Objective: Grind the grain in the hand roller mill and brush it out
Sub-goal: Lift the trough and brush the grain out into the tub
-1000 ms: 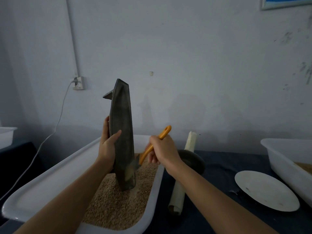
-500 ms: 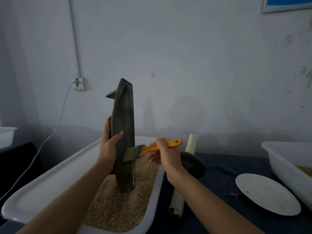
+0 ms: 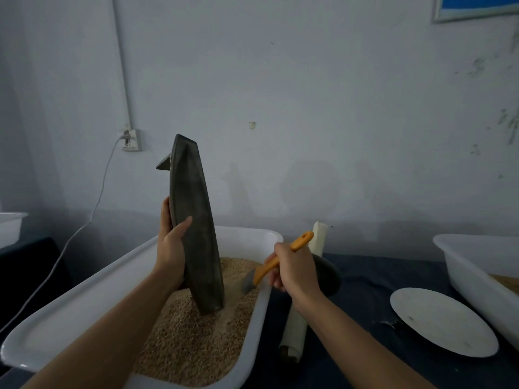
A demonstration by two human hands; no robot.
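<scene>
Left hand (image 3: 171,248), fingers wrapped mid-length round the dark boat-shaped iron mill trough (image 3: 193,220), upright in grain; looks heavy, stiff. Right hand (image 3: 295,272), beside trough, fingers curled round orange-handled brush (image 3: 276,262).

Dark grey mill trough (image 3: 196,228), orange-handled brush (image 3: 276,262), tan grain (image 3: 193,341), white tub (image 3: 70,313).

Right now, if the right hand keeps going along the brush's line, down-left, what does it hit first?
Probably the grain in the white tub: the right hand aims the brush there. The upright trough sits further left; depth unclear.
</scene>
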